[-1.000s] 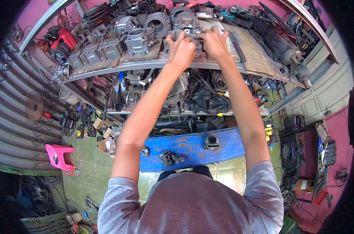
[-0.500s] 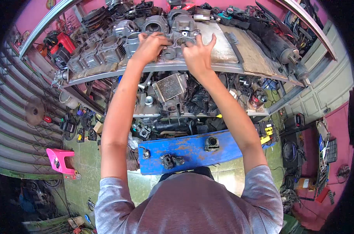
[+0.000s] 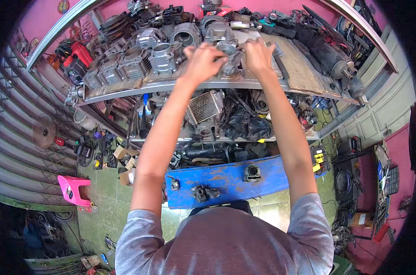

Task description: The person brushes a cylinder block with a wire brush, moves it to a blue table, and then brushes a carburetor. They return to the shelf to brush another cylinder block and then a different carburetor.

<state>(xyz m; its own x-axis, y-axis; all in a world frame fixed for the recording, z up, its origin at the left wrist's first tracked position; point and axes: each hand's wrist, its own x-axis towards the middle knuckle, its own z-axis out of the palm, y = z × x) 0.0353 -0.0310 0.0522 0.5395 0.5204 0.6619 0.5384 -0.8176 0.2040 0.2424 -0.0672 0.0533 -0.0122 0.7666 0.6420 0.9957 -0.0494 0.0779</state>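
Observation:
A grey metal engine casting (image 3: 231,63) sits at the front of the upper shelf, between my two hands. My left hand (image 3: 203,63) is at its left side, fingers curled toward it and slightly blurred. From the other side, my right hand (image 3: 257,56) has its fingers bent and closed on the casting's edge. Just left of my left hand stands an engine cylinder (image 3: 163,58) with an open round bore. Behind the casting lie another cylinder (image 3: 185,35) and a larger grey housing (image 3: 218,32).
More cylinders (image 3: 133,63) line the shelf's left side. A muffler (image 3: 325,55) lies at the right. Below are a radiator (image 3: 205,107) and black plastic bags (image 3: 249,126). A blue bench (image 3: 231,183) carries several metal parts; a pink stool (image 3: 74,190) stands on the floor.
Both hands have shifted right along the shelf, and the grey casting has moved right with them. The cylinder that my left hand partly covered now shows fully.

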